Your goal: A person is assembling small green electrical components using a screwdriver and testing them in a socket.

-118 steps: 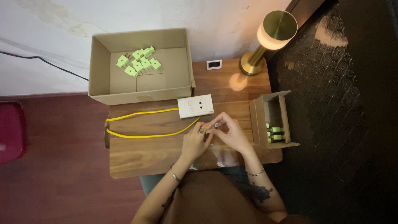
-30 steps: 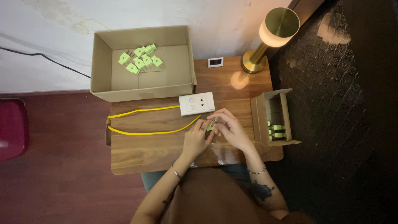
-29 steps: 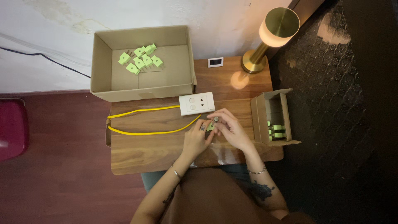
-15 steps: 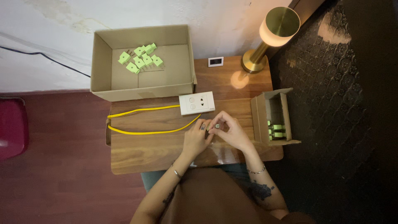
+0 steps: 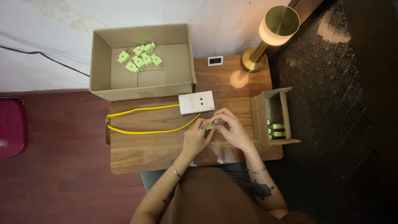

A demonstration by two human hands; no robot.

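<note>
My left hand (image 5: 198, 137) and my right hand (image 5: 230, 129) meet over the wooden table (image 5: 141, 147), just below the white socket block (image 5: 196, 102). Together they pinch a small light-green plug adapter (image 5: 210, 125) between the fingertips; most of it is hidden by my fingers. A yellow cable (image 5: 145, 132) runs from the socket block in a loop to the left. The large cardboard box (image 5: 103, 83) at the back holds several green adapters (image 5: 139, 59). The small open cardboard box (image 5: 260, 120) on the right holds more of these green adapters (image 5: 275, 130).
A brass lamp (image 5: 269, 35) glows at the table's back right corner, next to a small white device (image 5: 215, 61). A dark red object (image 5: 12, 128) stands on the floor at the left. A black cable (image 5: 41, 56) runs along the wall.
My hands have stayed in the same place below the socket block, only the fingers shifting slightly around the green adapter. Nothing else has moved.
</note>
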